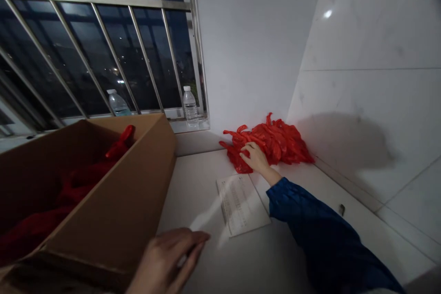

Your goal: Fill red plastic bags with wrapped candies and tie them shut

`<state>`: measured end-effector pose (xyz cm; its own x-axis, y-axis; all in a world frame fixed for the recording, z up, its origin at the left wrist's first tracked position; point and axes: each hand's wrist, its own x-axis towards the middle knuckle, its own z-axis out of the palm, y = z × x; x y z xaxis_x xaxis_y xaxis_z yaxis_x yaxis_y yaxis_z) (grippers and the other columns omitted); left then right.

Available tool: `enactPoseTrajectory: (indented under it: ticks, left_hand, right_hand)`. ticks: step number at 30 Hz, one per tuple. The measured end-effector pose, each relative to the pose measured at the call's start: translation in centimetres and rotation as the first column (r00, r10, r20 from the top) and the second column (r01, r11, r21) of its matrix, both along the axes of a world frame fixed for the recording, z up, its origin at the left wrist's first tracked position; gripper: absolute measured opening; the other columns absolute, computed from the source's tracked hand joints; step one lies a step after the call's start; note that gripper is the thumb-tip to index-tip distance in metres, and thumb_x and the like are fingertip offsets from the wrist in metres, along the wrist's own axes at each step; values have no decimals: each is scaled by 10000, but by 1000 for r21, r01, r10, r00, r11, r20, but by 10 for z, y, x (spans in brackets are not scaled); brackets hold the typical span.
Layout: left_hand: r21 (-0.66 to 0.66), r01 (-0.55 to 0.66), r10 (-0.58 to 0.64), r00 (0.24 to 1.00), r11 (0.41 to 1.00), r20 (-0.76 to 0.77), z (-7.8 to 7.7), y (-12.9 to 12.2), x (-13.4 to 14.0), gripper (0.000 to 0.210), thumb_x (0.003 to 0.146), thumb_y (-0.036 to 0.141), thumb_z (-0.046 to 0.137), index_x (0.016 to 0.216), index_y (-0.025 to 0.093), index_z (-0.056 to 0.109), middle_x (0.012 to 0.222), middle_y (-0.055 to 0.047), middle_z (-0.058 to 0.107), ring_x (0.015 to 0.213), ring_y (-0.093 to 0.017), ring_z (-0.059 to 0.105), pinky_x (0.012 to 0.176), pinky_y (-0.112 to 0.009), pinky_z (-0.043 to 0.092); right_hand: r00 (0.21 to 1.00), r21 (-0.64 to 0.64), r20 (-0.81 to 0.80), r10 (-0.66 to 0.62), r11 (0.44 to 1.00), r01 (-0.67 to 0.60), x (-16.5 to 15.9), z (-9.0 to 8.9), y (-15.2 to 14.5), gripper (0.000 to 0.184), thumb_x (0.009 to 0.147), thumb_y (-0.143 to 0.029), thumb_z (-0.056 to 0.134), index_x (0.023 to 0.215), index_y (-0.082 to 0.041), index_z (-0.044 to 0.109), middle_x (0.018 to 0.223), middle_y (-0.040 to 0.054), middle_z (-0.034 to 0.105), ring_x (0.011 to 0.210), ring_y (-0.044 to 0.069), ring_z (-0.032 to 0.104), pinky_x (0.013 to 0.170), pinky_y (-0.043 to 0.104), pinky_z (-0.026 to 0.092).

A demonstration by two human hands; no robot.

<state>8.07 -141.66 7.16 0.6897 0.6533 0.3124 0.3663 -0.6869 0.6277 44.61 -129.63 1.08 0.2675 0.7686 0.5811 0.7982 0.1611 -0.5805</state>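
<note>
A heap of crumpled red plastic bags (280, 142) lies at the far end of the white surface, against the wall. My right hand (257, 158), in a dark blue sleeve, reaches to the left part of the heap. Its thumb and fingers are bent together at a red plastic bag (237, 158); the contact at the fingertips is small and dim. Lower down, my left hand (170, 257) hovers above the surface beside the cardboard box. Its fingers point right, with a gap between thumb and fingers, and nothing shows in it.
The open cardboard box (138, 188) stands on the left with red material (79, 183) inside. A printed sheet (243, 204) lies on the white surface (193, 193). Two plastic bottles, one a clear bottle (190, 106), stand by the barred window (103, 41). A small dark object (342, 210) is at right.
</note>
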Motion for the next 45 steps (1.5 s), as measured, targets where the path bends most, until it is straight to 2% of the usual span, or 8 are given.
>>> enactPoseTrajectory:
  ticks: [3, 7, 11, 17, 24, 30, 37, 45]
  left_hand:
    - [82, 127, -106, 970, 989, -218, -44, 11, 25, 232, 947, 290, 496, 1011, 284, 719, 881, -24, 758, 751, -167, 704, 645, -220, 494]
    - [20, 152, -140, 948, 988, -287, -98, 19, 34, 254, 930, 247, 466, 934, 229, 719, 846, -27, 756, 724, -152, 693, 658, -196, 472]
    - [-106, 82, -107, 960, 991, -260, -120, 27, 28, 274, 935, 265, 465, 878, 186, 720, 749, -25, 730, 671, -132, 651, 633, -178, 435]
    - [-217, -15, -10, 994, 976, -112, -112, 40, 22, 393, 972, 436, 435, 914, 154, 702, 685, -35, 669, 616, -134, 584, 583, -197, 401]
    - [-149, -168, 182, 980, 974, 86, -79, 49, 18, 363, 959, 464, 478, 942, 163, 680, 682, -10, 634, 623, -137, 585, 627, -220, 436]
    - [80, -152, 144, 985, 985, 93, -64, 76, 59, 258, 977, 353, 481, 1059, 201, 672, 984, -54, 688, 865, -167, 630, 762, -267, 476]
    - [223, -80, 92, 995, 971, -42, -82, 97, 113, 183, 869, 205, 628, 1037, 245, 688, 1045, -42, 698, 982, -232, 615, 882, -371, 467]
    - [157, -243, 232, 969, 957, 85, -81, 133, 85, 162, 897, 233, 523, 934, 207, 679, 849, -13, 688, 767, -157, 640, 718, -262, 482]
  right_hand:
    - [998, -91, 9, -55, 994, 56, 1, -1, 21, 197, 828, -241, 679, 990, -132, 704, 1304, 184, 534, 1197, 327, 515, 960, 449, 449]
    - [997, -148, -10, -81, 986, 78, 12, -1, 33, 188, 790, -231, 722, 949, -134, 701, 1200, 149, 623, 1123, 302, 581, 945, 470, 466]
    - [999, -46, -40, -15, 999, 13, 27, 23, 30, 193, 831, -297, 680, 971, -169, 716, 1130, 115, 671, 1083, 262, 624, 974, 403, 468]
    - [980, 187, 1, 200, 962, -197, 19, 50, -18, 308, 942, -431, 540, 1092, -215, 699, 1230, 71, 643, 1193, 196, 581, 1041, 330, 436]
    - [874, -2, 136, 466, 883, -470, -16, -32, -83, 303, 949, -416, 555, 767, -222, 700, 889, 43, 711, 842, 187, 667, 783, 310, 505]
    - [962, 48, 168, 215, 973, -226, -32, -57, -94, 285, 926, -420, 588, 731, -212, 582, 762, 20, 677, 796, 213, 615, 888, 408, 402]
    - [986, 96, 128, 103, 989, -115, -62, -60, -90, 239, 887, -419, 652, 1031, -229, 633, 978, 41, 738, 900, 246, 618, 830, 383, 345]
    - [983, 109, 98, 156, 980, -167, -17, -55, -96, 186, 955, -336, 569, 824, -242, 663, 830, -2, 713, 841, 203, 614, 882, 391, 308]
